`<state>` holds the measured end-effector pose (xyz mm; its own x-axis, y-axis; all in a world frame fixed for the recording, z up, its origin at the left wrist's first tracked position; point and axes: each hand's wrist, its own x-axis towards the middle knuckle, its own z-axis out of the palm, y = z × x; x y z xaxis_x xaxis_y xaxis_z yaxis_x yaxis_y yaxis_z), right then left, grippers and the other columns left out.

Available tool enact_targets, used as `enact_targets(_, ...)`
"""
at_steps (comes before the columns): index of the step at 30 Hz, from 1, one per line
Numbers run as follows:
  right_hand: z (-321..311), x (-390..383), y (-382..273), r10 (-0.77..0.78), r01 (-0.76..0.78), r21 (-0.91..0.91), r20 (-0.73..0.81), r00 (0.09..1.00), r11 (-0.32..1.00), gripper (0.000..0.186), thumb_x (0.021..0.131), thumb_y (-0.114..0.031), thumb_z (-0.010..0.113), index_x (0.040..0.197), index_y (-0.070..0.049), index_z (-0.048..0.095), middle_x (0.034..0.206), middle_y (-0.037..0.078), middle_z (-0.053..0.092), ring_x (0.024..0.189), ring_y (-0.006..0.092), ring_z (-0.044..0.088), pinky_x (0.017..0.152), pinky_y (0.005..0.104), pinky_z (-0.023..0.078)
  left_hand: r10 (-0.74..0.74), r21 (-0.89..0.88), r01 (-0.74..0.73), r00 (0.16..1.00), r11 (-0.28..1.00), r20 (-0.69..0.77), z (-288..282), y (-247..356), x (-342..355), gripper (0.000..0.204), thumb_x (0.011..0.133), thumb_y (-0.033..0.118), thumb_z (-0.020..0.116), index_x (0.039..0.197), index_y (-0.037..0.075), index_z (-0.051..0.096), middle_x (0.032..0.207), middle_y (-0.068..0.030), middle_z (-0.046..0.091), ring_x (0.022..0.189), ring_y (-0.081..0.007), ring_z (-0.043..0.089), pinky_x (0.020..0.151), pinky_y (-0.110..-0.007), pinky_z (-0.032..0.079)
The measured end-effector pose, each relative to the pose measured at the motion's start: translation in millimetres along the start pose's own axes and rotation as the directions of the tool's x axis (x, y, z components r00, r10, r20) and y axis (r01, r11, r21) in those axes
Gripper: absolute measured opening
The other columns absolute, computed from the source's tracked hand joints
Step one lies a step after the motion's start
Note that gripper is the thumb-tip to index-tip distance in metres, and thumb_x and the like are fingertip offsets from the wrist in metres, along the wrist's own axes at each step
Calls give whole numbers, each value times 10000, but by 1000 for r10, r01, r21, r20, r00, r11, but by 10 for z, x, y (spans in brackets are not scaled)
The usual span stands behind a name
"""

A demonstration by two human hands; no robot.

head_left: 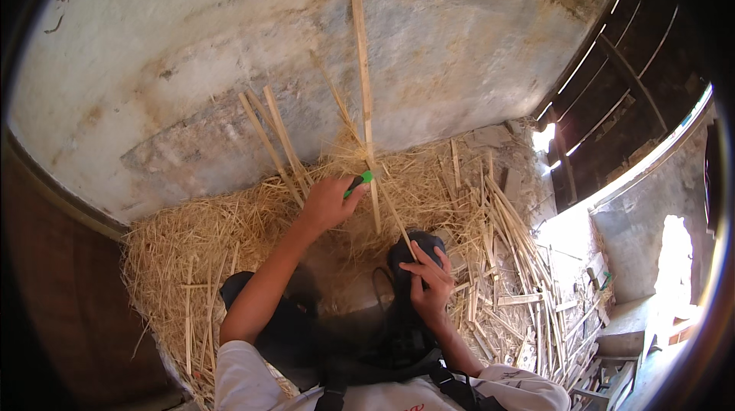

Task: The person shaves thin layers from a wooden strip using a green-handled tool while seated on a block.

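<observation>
My left hand [328,203] is stretched forward and grips a small tool with a green handle [360,180], its tip against a long thin wooden slat [364,104] that leans up the plastered wall. My right hand [429,277] is closer to my body, fingers curled around the lower end of a thin strip [398,221] and resting on a dark knee [414,252]. Straw shavings [230,235] lie all around both hands.
Two more slats [274,143] lean on the wall to the left. A heap of split sticks [514,258] covers the floor at right. A dark slatted door [612,97] stands at upper right, and a brown wall [53,288] at left.
</observation>
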<state>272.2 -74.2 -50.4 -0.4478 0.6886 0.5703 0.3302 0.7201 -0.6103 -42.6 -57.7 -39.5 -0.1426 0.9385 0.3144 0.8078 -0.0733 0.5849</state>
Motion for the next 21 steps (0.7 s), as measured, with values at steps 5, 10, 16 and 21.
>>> enact_targets(5, -35, 0, 9, 7, -7, -14, -3, 1000, 1000, 271, 843, 74, 695, 962, -117, 846, 1296, 150, 793, 1221, 248, 757, 1182, 494, 440, 120, -88, -111, 987, 990, 104, 116, 298, -252, 472, 1100, 454, 623, 976, 19, 758, 578, -151, 574, 474, -346, 546, 508, -480, 429)
enact_targets(10, -31, 16, -26, 20, -20, 7, -6, 1000, 1000, 272, 842, 75, 691, 961, -116, 844, 1302, 152, 790, 1191, 252, 767, 1180, 492, 443, 182, 10, -182, 983, 983, -25, 173, 55, -142, 451, 1087, 439, 647, 1088, 5, 768, 581, -165, 589, 468, -344, 557, 507, -477, 442)
enact_targets(16, -48, 1, 4, 27, -27, 24, 9, 1000, 999, 297, 820, 107, 666, 964, -78, 848, 1302, 206, 778, 1271, 303, 735, 1209, 528, 418, 75, -9, -75, 995, 997, 61, 234, 245, -258, 472, 1087, 448, 636, 1176, 2, 764, 601, -168, 609, 481, -337, 580, 512, -472, 452)
enact_targets(21, -16, 7, -8, -14, 14, -20, -17, 1000, 1000, 273, 840, 71, 693, 966, -117, 845, 1300, 155, 791, 1207, 251, 761, 1184, 486, 435, 45, 27, -43, 997, 999, -56, 326, 40, -226, 484, 1109, 455, 596, 1048, 0, 749, 582, -151, 588, 484, -317, 588, 524, -480, 470)
